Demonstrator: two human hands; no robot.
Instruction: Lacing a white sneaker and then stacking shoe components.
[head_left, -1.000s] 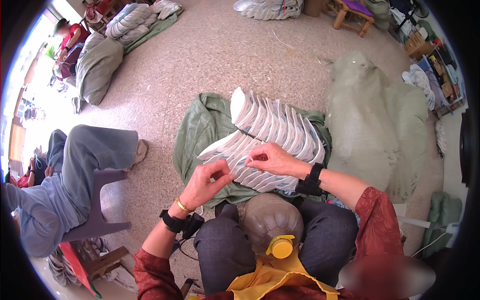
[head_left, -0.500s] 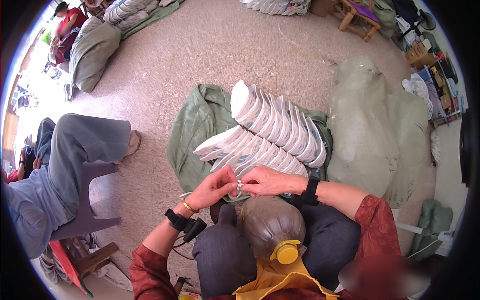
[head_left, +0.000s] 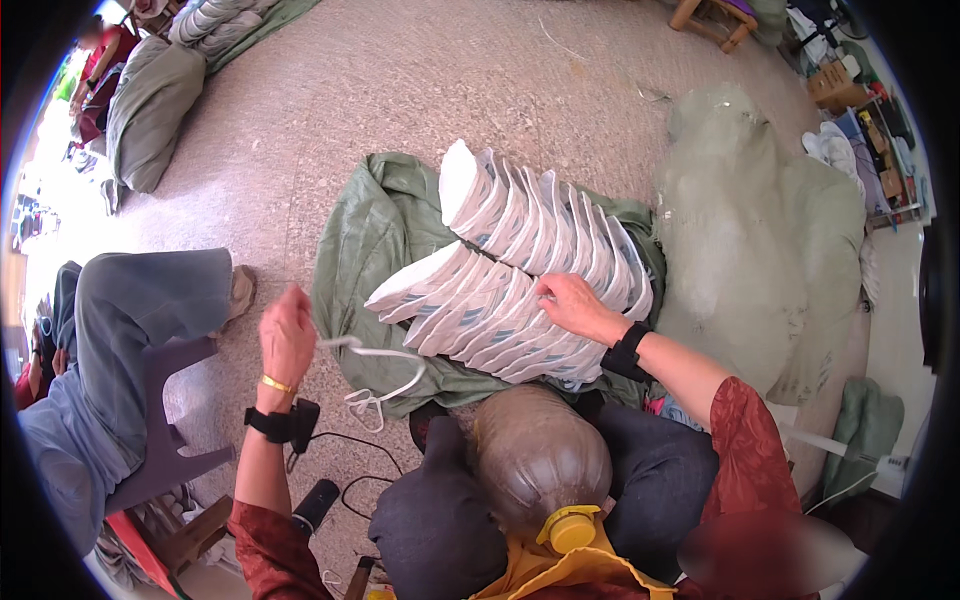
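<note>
Two rows of nested white pieces with blue-grey marks, like shoe uppers (head_left: 490,315), lie side by side on a green cloth sack (head_left: 360,240). My left hand (head_left: 288,335) is raised left of the sack, fingers closed and somewhat blurred. From it a white cord (head_left: 385,352) runs right and loops down by the sack's near edge. My right hand (head_left: 578,305) is over the near row, fingers curled and pinched against the pieces; what they hold, if anything, is hidden. Between my knees rests a large clear plastic jug (head_left: 540,445) with a yellow cap (head_left: 571,530).
A bulky pale green sack (head_left: 735,240) lies to the right. At left, a person in grey trousers (head_left: 150,295) sits on a purple plastic stool (head_left: 165,420). Another full sack (head_left: 155,110) stands far left, a wooden stool (head_left: 715,25) far right. Black cable (head_left: 355,445) trails near my left arm.
My hands, together over the cord before, have parted. The left has swung out left, drawing the cord with it; the right has moved up and right onto the white pieces.
</note>
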